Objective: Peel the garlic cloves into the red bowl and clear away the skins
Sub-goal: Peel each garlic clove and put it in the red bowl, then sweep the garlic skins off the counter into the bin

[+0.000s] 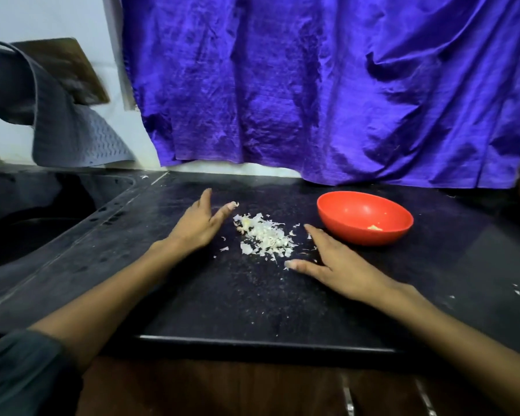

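Note:
A pile of white garlic skins lies on the black counter. My left hand rests on its edge just left of the pile, fingers straight and together, holding nothing. My right hand lies flat to the right of the pile, fingers spread, thumb pointing left under the pile. The red bowl stands right of the skins, behind my right hand, with a small pale bit of peeled garlic inside. Small skin flakes are scattered on the counter around the pile.
A black sink is sunk into the counter at the left. A grey mat hangs on the wall above it. A blue cloth hangs behind the counter. The counter's front edge runs below my forearms.

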`<state>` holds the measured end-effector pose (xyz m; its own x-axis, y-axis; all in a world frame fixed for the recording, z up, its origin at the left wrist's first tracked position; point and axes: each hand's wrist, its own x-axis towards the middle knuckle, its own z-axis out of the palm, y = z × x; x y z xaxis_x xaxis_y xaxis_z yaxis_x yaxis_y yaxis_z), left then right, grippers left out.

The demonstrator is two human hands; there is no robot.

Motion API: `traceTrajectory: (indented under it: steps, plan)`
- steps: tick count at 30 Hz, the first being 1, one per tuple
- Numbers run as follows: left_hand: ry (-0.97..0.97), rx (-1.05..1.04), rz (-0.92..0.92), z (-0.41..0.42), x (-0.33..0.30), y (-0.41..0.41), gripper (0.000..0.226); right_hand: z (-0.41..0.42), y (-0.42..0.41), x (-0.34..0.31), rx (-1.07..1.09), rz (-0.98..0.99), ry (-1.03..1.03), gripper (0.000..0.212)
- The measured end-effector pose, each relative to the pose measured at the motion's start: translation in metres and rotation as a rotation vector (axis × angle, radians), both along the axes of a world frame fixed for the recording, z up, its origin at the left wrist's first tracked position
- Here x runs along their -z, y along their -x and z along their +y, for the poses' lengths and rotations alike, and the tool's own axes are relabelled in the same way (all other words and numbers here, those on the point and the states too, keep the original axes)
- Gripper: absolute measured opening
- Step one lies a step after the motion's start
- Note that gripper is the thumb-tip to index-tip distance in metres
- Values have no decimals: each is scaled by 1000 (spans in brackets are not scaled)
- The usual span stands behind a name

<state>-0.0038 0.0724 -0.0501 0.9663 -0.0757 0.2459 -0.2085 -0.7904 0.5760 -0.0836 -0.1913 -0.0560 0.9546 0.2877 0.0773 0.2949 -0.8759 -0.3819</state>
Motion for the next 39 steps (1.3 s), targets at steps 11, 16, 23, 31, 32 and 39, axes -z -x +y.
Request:
traceTrajectory:
  steps: [11,16,23,31,32,39]
  plan:
    - [312,118,100,-56,1,18,56,66,-42,3,69,77,-342,71]
    - [257,17,-61,-9,-6,-4,50,36,-48,1,97,16,-356,67]
    - [112,80,107,-24,12,-41,64,47,-86,3,71,37,-238,69]
    - [64,186,112,-48,9,-62,52,57,-129,2,93,52,-399,51]
    - [68,197,102,-47,10,-60,51,56,-128,3,88,54,-412,50]
    - [77,280,80,-36,16,-18,52,49,-85,5,-3,78,-491,48]
